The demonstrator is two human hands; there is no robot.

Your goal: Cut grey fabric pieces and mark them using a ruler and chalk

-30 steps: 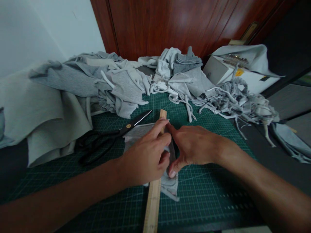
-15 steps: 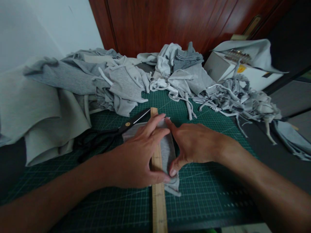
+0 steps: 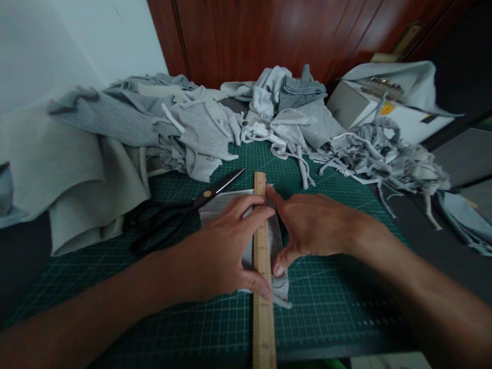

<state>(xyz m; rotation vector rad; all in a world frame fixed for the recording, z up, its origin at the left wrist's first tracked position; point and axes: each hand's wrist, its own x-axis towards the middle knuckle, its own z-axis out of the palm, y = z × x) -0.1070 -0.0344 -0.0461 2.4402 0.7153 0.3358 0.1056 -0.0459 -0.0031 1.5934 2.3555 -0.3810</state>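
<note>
A wooden ruler [image 3: 262,251] lies lengthwise over a piece of grey knit fabric [image 3: 248,252] on a green cutting mat [image 3: 319,312]. My left hand [image 3: 226,246] holds the ruler, fingertips on its upper part and thumb across it lower down. At the fabric's right edge, my right hand [image 3: 315,225] rests with index finger and thumb spread apart, their tips on the cloth beside the ruler. Black-handled scissors [image 3: 196,202] lie left of the ruler, blades pointing up and right over the fabric's top left corner. My hands hide part of the fabric.
Heaped grey fabric [image 3: 203,123] runs along the back of the mat. A large cloth piece [image 3: 69,164] hangs over the left side. At right are tangled fabric strips [image 3: 400,159] and a white box [image 3: 361,102] with small metal items on top. Behind stands a brown door [image 3: 261,41].
The ruler has slid right across the fabric with my left hand, nearer to the right edge. My right hand stays at that edge. The whole view has shifted slightly.
</note>
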